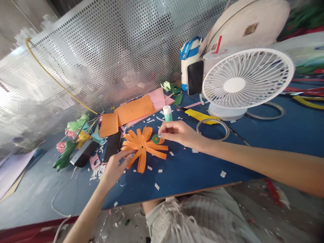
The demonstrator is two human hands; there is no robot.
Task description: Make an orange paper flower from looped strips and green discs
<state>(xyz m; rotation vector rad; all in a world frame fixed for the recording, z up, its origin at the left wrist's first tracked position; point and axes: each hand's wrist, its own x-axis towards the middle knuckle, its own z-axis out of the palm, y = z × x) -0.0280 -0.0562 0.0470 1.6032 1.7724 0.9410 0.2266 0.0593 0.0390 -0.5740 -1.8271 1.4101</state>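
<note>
An orange paper flower (142, 147) with long strip petals lies on the blue table, a small green spot at its centre. My left hand (118, 165) touches its left petals, thumb and index finger apart on either side of a strip. Over the flower's right petals, my right hand (174, 131) pinches a small green paper disc (156, 139) with an orange middle between thumb and fingertips. Just behind my right hand stands a glue stick (167, 113) with a white cap. Orange paper sheets (136, 110) lie behind the flower.
A white fan (234, 85), a phone (195, 78) and a bottle (188, 62) stand at the back right. Nearer lie a yellow cutter (199, 115) and a wire ring (213, 129). Paper flowers (73, 135), a black device (84, 153) and another phone (112, 145) are left.
</note>
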